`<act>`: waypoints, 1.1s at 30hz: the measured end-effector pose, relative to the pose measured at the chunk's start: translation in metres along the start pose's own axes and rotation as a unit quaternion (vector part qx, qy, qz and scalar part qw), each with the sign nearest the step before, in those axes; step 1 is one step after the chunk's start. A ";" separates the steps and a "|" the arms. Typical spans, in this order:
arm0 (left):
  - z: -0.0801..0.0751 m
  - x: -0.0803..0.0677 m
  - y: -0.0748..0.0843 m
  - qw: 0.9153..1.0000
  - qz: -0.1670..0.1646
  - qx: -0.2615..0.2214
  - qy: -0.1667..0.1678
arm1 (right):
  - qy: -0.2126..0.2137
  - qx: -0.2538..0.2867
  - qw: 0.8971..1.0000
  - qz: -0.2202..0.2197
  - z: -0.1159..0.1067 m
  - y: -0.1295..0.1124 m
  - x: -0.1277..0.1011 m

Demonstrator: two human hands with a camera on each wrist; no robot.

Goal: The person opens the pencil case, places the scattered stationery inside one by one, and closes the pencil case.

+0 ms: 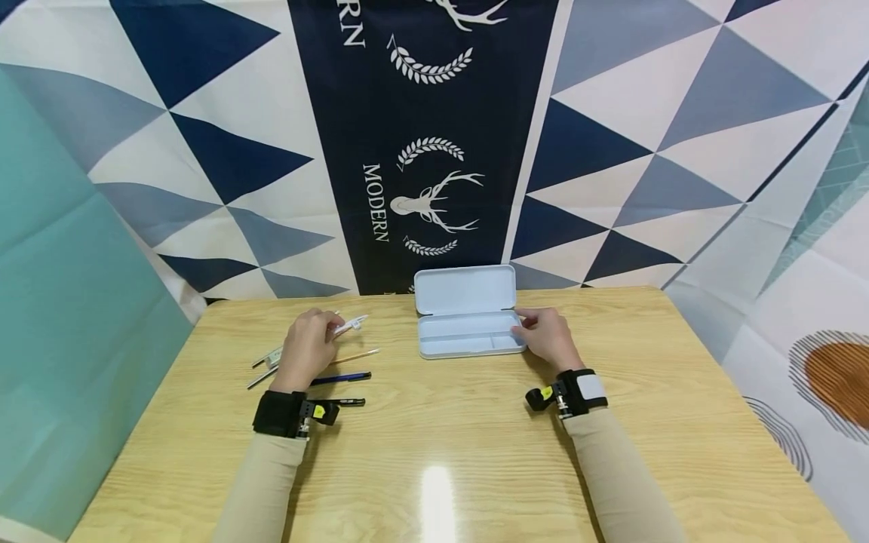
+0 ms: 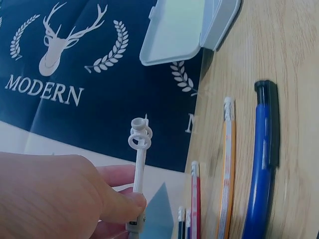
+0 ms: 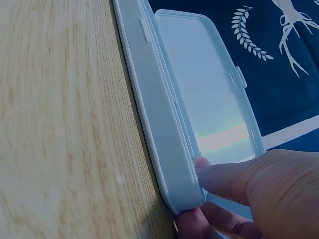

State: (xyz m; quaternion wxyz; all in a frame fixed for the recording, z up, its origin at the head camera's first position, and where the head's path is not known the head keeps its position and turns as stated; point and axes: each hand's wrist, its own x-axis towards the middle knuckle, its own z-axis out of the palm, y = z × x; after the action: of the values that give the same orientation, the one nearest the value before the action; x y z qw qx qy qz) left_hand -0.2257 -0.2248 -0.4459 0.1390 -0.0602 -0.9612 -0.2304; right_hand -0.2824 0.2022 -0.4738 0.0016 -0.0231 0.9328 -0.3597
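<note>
My left hand (image 1: 308, 348) pinches a white pen (image 1: 350, 325) with a ringed cap (image 2: 140, 138), lifted a little above the wooden table (image 1: 441, 422). Under and beside that hand lie a wooden pencil (image 1: 356, 354), a blue pen (image 1: 342, 377), a black pen (image 1: 346, 402) and some grey ones (image 1: 266, 360). A pale blue pencil case (image 1: 468, 332) stands open at the table's far middle, its lid (image 1: 465, 289) tipped back. My right hand (image 1: 546, 337) holds the case's right end, thumb on the rim (image 3: 197, 164).
A patterned cloth backdrop (image 1: 434, 136) with deer motifs hangs right behind the table's far edge. A teal panel (image 1: 68, 317) stands at the left. Bare wood stretches across the near half of the table.
</note>
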 end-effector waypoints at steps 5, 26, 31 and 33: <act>0.001 0.003 0.005 1.000 0.024 0.011 -0.007 | 0.002 -0.001 1.000 -0.002 0.003 -0.001 0.000; 0.018 0.011 0.037 0.994 0.108 -0.007 -0.014 | 0.000 0.004 1.000 0.010 0.001 -0.004 0.002; 0.024 0.012 0.045 0.993 0.113 -0.010 -0.014 | -0.005 0.003 1.000 0.016 0.001 -0.005 0.002; 0.026 0.013 0.049 0.994 0.111 -0.008 -0.017 | -0.007 0.002 1.000 0.018 0.001 -0.004 0.002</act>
State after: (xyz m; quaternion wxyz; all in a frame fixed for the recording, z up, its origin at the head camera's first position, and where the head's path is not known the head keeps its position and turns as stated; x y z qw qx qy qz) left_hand -0.2355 -0.1691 -0.4435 0.1472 -0.1712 -0.9489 -0.2207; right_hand -0.2839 0.1984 -0.4714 0.0147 -0.0084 0.9323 -0.3614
